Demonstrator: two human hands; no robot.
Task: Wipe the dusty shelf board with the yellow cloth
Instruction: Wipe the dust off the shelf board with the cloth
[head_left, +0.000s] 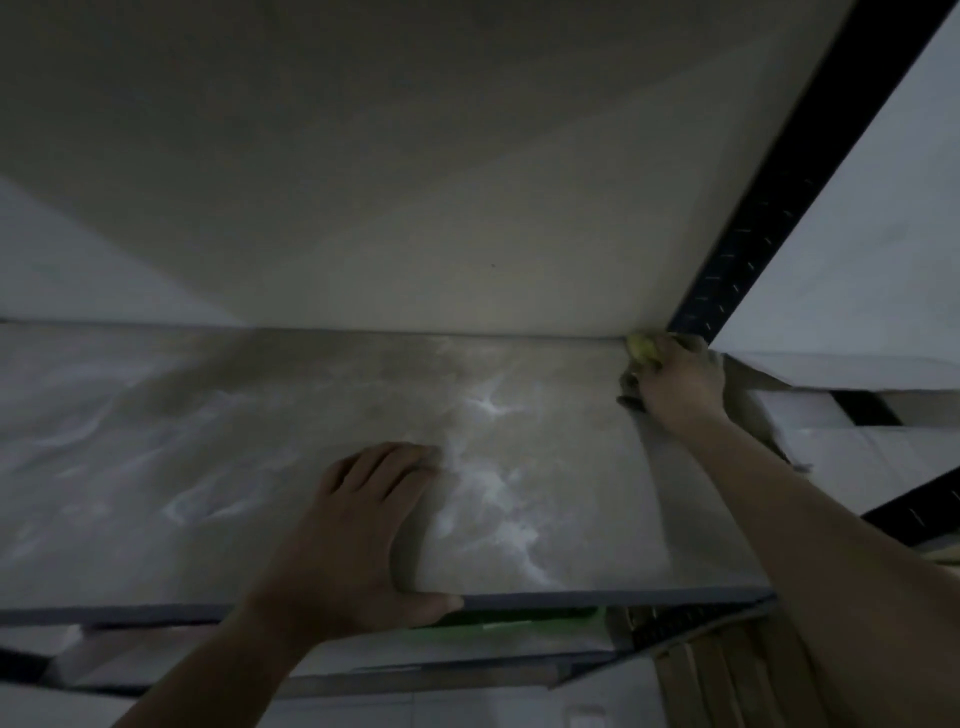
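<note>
My left hand (358, 525) lies flat and spread on the shelf board (208, 441), thumb hooked over the front edge at 6 o'clock, holding nothing. The board surface shows pale dust streaks and swirls across a dull grey-brown face. My right hand (678, 382) reaches to the back corner at 2 o'clock, fingers closed on the yellow cloth (641, 349). The cloth is bunched, mostly hidden, pressed against the board beside the black upright (769, 208).

Head view, close above shelf board (311, 415), facing forward and down
</note>
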